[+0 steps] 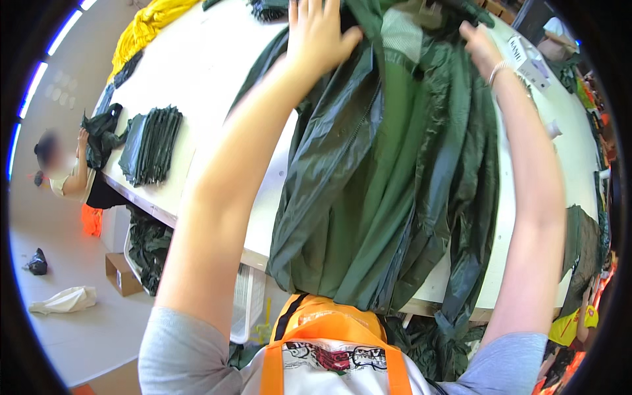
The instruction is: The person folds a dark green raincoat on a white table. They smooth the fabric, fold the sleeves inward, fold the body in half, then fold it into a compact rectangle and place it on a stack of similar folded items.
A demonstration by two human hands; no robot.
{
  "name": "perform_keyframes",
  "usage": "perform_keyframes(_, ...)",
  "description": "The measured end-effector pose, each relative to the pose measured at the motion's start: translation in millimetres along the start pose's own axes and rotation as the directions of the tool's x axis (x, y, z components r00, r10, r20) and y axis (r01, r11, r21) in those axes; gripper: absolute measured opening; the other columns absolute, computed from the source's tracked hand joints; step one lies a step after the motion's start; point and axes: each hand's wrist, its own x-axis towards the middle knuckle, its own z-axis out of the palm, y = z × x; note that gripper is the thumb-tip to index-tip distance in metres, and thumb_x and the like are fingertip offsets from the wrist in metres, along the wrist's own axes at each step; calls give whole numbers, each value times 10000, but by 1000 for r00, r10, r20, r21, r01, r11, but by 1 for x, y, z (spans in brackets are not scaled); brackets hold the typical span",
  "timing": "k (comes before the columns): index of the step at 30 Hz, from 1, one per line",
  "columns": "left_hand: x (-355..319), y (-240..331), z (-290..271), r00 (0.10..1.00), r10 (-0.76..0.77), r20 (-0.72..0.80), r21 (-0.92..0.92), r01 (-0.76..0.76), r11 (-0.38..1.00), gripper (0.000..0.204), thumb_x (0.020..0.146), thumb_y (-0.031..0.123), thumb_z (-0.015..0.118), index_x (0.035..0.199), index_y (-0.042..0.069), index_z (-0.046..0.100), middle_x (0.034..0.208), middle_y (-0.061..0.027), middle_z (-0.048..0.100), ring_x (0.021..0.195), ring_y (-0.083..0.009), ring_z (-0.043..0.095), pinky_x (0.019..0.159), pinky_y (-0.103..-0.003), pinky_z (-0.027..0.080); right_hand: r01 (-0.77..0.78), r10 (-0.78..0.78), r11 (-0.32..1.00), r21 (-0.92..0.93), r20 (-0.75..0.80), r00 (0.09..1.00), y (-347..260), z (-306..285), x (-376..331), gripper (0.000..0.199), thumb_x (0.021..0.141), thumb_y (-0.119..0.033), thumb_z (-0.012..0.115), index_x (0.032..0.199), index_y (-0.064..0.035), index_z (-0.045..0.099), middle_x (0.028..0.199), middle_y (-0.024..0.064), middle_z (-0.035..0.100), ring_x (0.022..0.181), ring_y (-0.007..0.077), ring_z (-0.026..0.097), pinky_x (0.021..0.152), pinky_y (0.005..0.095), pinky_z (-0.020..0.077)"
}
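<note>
A dark green raincoat [388,171] with a zip lies lengthwise on the white table in front of me. Its lower end hangs over the near edge against my body. Pale mesh lining [401,33] shows near its top. My left hand [321,36] is spread on the coat's upper left part, thumb apart from the fingers. At the upper right, my right hand [482,49] is by the coat's edge with a finger stretched out; its other fingers show only in part. Neither hand visibly grips the cloth.
Folded dark green garments [151,145] are stacked on the white table [217,66] at left. A person [72,171] handles dark cloth beyond them. Yellow cloth [141,33] lies far left, a white box [528,60] at right. A bin of dark cloth [150,247] stands below the edge.
</note>
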Motion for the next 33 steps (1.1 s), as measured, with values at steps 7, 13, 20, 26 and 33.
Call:
perform_keyframes(7, -365, 59, -117, 484, -592, 644, 307, 545, 780, 1008, 722, 459, 718, 1441, -24, 201, 1481, -259, 214, 1382, -416, 184, 1103, -562, 116, 182, -61, 879, -440, 276, 959, 96, 125, -376, 747, 862, -292, 601, 1458, -34, 231, 1511, 256, 143, 1393, 434, 145, 1105, 560, 128)
perform_keyframes(13, -456, 86, -127, 437, -688, 580, 384, 598, 704, 876, 814, 394, 638, 1430, -43, 196, 1483, -255, 200, 1383, -407, 172, 1109, -546, 125, -201, 346, 788, -582, 149, 926, 109, 205, -526, 810, 868, -377, 575, 1469, -18, 167, 1504, 300, 86, 1394, 458, 93, 1098, 581, 101)
perform_keyframes(20, -415, -18, -62, 631, -660, 408, 320, 578, 751, 781, 824, 454, 619, 1391, 7, 323, 1447, -192, 322, 1357, -353, 267, 1108, -524, 153, -96, 85, 736, -670, -50, 995, 173, 191, -428, 731, 885, -368, 560, 1462, -57, 234, 1500, 238, 202, 1387, 390, 190, 1111, 527, 153)
perform_keyframes(26, -412, -70, -60, 736, -590, 330, 114, 590, 800, 226, 768, 183, 680, 955, 73, 619, 1226, -125, 531, 1138, -341, 461, 940, -479, 350, -329, 277, 852, -406, -184, 943, 165, 160, -461, 629, 819, -299, 692, 1307, 9, 444, 1241, 248, 527, 1141, 371, 500, 976, 398, 396)
perform_keyframes(33, -379, -127, -101, 590, -773, 233, -90, 805, 587, 212, 901, 190, 604, 944, -13, 560, 627, -50, 483, 595, -136, 428, 548, -313, 361, -430, 303, 882, -193, -465, 831, 181, 94, -499, 299, 862, -251, 641, 991, 17, 608, 859, 173, 637, 768, 292, 592, 760, 322, 466)
